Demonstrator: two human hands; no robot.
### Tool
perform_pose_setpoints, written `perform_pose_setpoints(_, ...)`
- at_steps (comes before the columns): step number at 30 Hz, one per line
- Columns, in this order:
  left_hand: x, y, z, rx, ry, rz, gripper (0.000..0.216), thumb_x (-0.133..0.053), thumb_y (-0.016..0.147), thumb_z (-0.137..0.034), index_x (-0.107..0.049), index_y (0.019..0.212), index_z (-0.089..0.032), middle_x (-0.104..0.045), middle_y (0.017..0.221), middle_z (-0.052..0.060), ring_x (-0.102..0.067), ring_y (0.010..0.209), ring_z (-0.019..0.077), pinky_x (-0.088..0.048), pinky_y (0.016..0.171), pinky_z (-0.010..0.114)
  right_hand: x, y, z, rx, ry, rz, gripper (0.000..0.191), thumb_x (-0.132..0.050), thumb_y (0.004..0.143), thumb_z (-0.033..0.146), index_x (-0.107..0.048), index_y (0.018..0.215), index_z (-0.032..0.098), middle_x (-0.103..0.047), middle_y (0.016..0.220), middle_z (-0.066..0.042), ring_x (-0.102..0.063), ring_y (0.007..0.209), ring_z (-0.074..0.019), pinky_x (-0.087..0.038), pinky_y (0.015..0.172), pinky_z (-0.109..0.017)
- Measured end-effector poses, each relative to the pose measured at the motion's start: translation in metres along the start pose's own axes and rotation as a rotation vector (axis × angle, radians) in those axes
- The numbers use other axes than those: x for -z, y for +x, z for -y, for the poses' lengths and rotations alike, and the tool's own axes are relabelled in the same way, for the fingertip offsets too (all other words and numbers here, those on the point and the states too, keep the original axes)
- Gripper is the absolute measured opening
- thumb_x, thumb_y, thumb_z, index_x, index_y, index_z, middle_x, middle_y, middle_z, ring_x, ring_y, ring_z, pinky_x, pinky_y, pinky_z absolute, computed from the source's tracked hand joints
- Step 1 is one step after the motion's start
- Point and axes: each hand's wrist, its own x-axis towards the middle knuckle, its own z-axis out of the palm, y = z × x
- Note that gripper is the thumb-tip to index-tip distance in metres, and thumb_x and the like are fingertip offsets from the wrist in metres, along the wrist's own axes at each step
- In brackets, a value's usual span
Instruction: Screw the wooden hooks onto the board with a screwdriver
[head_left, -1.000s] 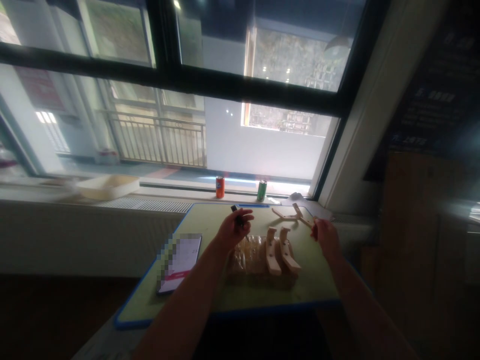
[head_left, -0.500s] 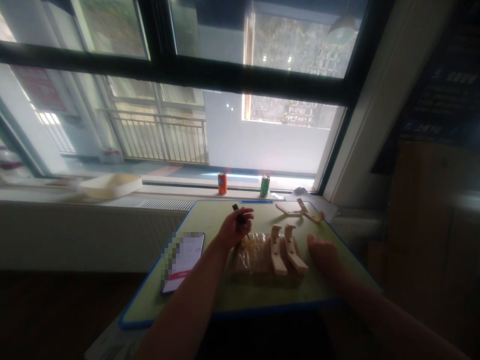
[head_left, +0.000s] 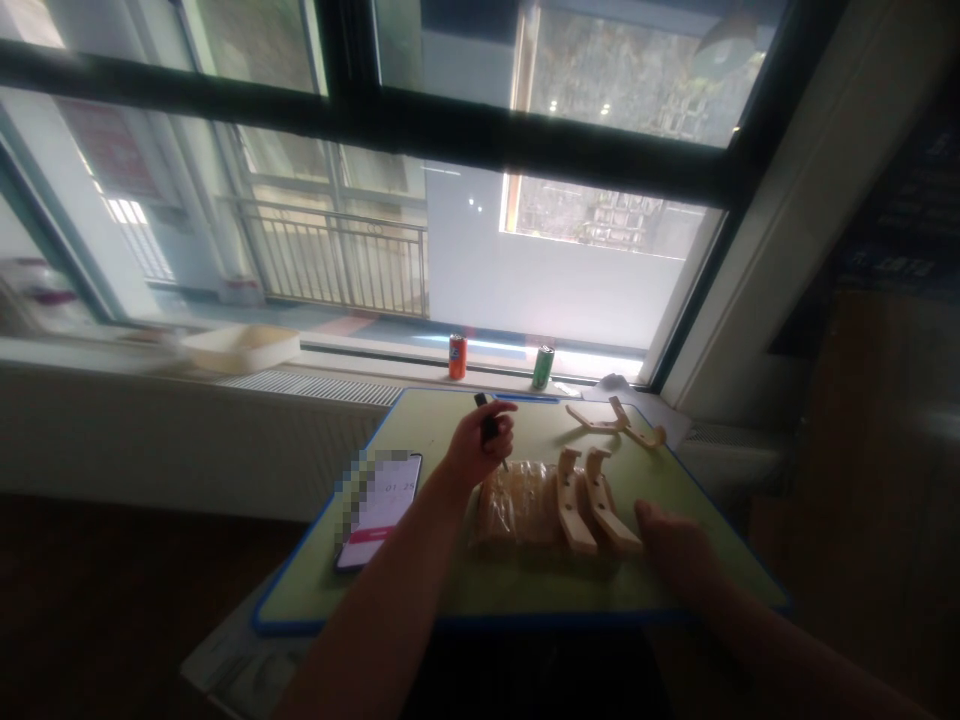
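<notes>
My left hand (head_left: 486,442) is closed around a screwdriver (head_left: 491,428) with a black handle. Its thin shaft points down towards a package in clear, shiny plastic wrap (head_left: 517,505). On the right part of this package lie two pale wooden bent pieces, a left one (head_left: 573,505) and a right one (head_left: 609,505), side by side with dark holes or screws in them. My right hand (head_left: 675,540) rests on the table just right of these pieces, its fingers curled. Whatever the right hand may hold is hidden.
A phone (head_left: 382,505) lies on the green, blue-edged table (head_left: 442,590), left of my left forearm. More joined wooden pieces (head_left: 619,424) lie at the back right. An orange can (head_left: 457,357), a green can (head_left: 543,368) and a cream basin (head_left: 244,350) stand on the windowsill.
The view has shifted, so everything sits a little further right. My left hand still grips the screwdriver, now turned slightly with the knuckles more closed. My right hand stays beside the wooden pieces.
</notes>
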Motion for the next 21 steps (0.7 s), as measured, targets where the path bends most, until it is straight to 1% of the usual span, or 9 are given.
perform_pose_setpoints(2,0.000,0.000,0.000,-0.003,0.003,0.014,0.016,-0.056,0.077,-0.026,-0.061,0.084,-0.012,-0.042,0.056,-0.006,-0.026,0.035,-0.0001,-0.018,0.034,0.016,-0.005,0.014,0.002,-0.007,0.026,-0.018,0.016,-0.045,0.080,0.005,-0.057,0.081,0.016,-0.061,0.068,-0.008,-0.061,0.057,-0.0188,-0.034,0.048,-0.025)
perform_pose_setpoints(6,0.002,0.000,0.001,0.014,0.011,0.039,0.017,-0.056,0.077,-0.028,-0.060,0.084,-0.013,-0.041,0.055,-0.006,-0.025,0.035,0.0002,-0.018,0.034,0.016,-0.011,0.049,0.003,-0.092,0.088,-0.082,0.017,-0.044,0.079,0.002,-0.057,0.075,0.013,-0.059,0.064,-0.010,-0.060,0.055,-0.0182,-0.035,0.049,-0.026)
perform_pose_setpoints(9,0.003,0.000,0.001,0.017,0.008,0.040,0.017,-0.055,0.077,-0.029,-0.060,0.084,-0.013,-0.041,0.054,-0.007,-0.024,0.035,0.0003,-0.017,0.034,0.016,-0.011,0.072,0.000,-0.157,0.124,-0.129,0.016,-0.045,0.080,0.004,-0.055,0.071,0.014,-0.056,0.059,-0.007,-0.058,0.052,-0.0163,-0.037,0.050,-0.026)
perform_pose_setpoints(12,0.002,0.001,0.001,0.020,0.012,0.042,0.017,-0.055,0.077,-0.029,-0.060,0.084,-0.013,-0.041,0.054,-0.007,-0.024,0.034,0.0004,-0.017,0.034,0.016,-0.010,0.084,-0.002,-0.196,0.094,-0.128,0.018,-0.043,0.081,0.006,-0.056,0.073,0.015,-0.056,0.057,-0.006,-0.058,0.051,-0.0170,-0.038,0.050,-0.026)
perform_pose_setpoints(14,0.001,0.000,0.002,0.026,0.019,0.037,0.017,-0.056,0.076,-0.028,-0.060,0.083,-0.013,-0.041,0.053,-0.007,-0.023,0.034,0.0002,-0.017,0.034,0.016,-0.010,0.082,-0.004,-0.211,0.057,-0.111,0.022,-0.038,0.082,0.005,-0.058,0.076,0.014,-0.059,0.061,-0.009,-0.060,0.053,-0.0193,-0.038,0.049,-0.028)
perform_pose_setpoints(16,-0.001,0.000,0.002,0.030,0.020,0.031,0.017,-0.057,0.075,-0.027,-0.060,0.082,-0.012,-0.041,0.053,-0.006,-0.023,0.034,-0.0001,-0.017,0.034,0.016,-0.010,0.073,-0.005,-0.226,0.022,-0.089,0.025,-0.035,0.083,0.004,-0.058,0.079,0.012,-0.061,0.065,-0.013,-0.063,0.055,-0.0216,-0.039,0.049,-0.029)
perform_pose_setpoints(19,-0.002,0.000,0.003,0.032,0.016,0.027,0.017,-0.058,0.074,-0.026,-0.060,0.082,-0.012,-0.041,0.053,-0.006,-0.024,0.034,-0.0004,-0.017,0.033,0.015,-0.009,0.050,-0.002,-0.242,-0.022,-0.040,0.023,-0.036,0.083,0.004,-0.058,0.081,0.010,-0.062,0.066,-0.014,-0.064,0.055,-0.0225,-0.040,0.048,-0.029)
perform_pose_setpoints(21,-0.002,0.001,0.003,0.036,0.014,0.028,0.017,-0.058,0.074,-0.027,-0.060,0.082,-0.012,-0.041,0.053,-0.006,-0.024,0.034,-0.0003,-0.017,0.033,0.015,-0.005,0.031,0.003,-0.223,-0.037,-0.005,0.019,-0.039,0.082,0.004,-0.057,0.082,0.010,-0.062,0.067,-0.014,-0.064,0.056,-0.0225,-0.040,0.048,-0.028)
